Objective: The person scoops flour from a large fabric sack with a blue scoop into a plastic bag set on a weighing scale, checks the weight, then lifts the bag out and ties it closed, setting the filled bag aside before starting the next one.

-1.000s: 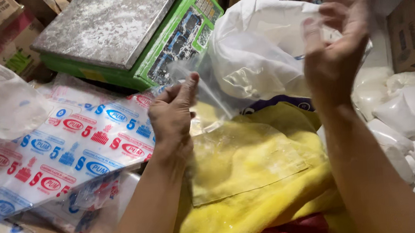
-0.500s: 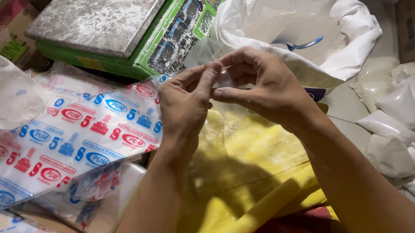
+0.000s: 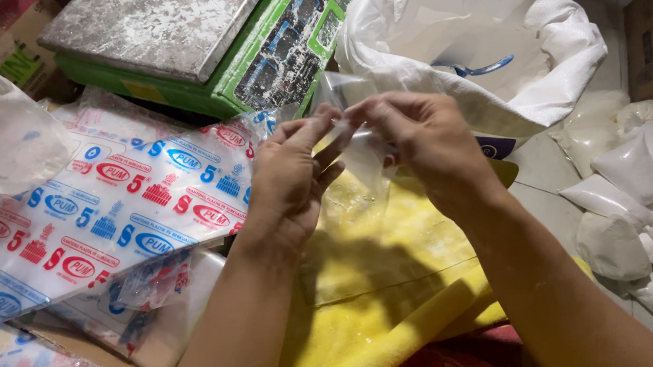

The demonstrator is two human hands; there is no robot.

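Over yellow cloth (image 3: 394, 278): L hand (image 3: 288, 182) & R hand (image 3: 427, 142), fingers pinched shut on thin clear plastic bag (image 3: 359, 154).
Behind: white woven sack (image 3: 531, 46), powdery.

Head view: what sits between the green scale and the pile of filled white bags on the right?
In the head view, the open white sack with a blue scoop inside sits between the green scale and the filled white bags.
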